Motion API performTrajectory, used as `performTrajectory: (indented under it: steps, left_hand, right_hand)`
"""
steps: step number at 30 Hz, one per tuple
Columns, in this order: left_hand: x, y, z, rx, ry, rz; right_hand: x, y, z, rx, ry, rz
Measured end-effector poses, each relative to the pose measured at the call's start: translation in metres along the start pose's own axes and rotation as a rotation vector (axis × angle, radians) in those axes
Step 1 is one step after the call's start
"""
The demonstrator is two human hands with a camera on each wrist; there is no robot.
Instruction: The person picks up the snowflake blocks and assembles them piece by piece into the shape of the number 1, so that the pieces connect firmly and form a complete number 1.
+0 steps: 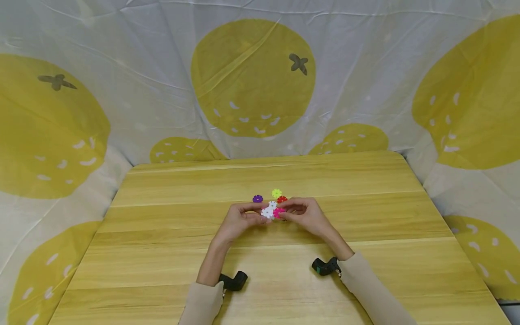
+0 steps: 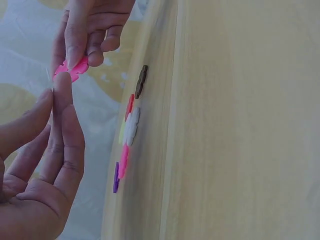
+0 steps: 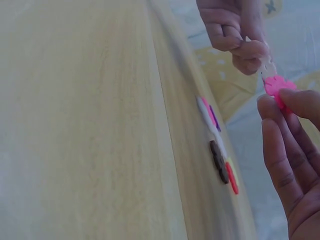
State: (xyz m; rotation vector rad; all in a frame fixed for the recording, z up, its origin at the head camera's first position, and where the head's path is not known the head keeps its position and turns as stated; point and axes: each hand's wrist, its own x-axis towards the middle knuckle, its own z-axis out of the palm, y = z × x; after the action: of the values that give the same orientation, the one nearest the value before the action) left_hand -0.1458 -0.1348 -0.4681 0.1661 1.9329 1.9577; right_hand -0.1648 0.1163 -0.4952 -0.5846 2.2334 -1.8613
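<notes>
Above the table, my left hand point(image 1: 239, 220) pinches a white notched snowflake disc point(image 1: 266, 212) between thumb and fingers. My right hand point(image 1: 306, 215) pinches a bright pink notched disc point(image 1: 278, 212) by its edge. Both discs meet edge to edge in the right wrist view, where the pink disc point(image 3: 277, 89) overlaps the white disc point(image 3: 268, 67); whether their notches interlock I cannot tell. From the left wrist, fingers hide most of the white disc.
Loose discs lie on the wooden table point(image 1: 162, 253) beyond the hands: purple point(image 1: 257, 198), yellow-green point(image 1: 276, 193), red point(image 1: 282, 199), white point(image 2: 134, 126), another pink point(image 2: 123, 162) and a dark brown one point(image 2: 142, 81). Behind the table hangs a fruit-patterned cloth point(image 1: 345, 81).
</notes>
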Motion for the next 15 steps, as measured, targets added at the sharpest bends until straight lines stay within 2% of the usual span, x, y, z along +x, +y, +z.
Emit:
performTrajectory:
  steps: [10, 15]
  left_hand:
    - [0.0018, -0.0013, 0.0035, 0.003, 0.089, -0.040]
    - [0.0025, -0.0007, 0.0047, -0.011, 0.091, -0.040]
  right_hand:
    - [0.0003, -0.0028, 0.0052, 0.047, 0.018, 0.028]
    - [0.0008, -0.0047, 0.0077, 0.061, 0.039, 0.053]
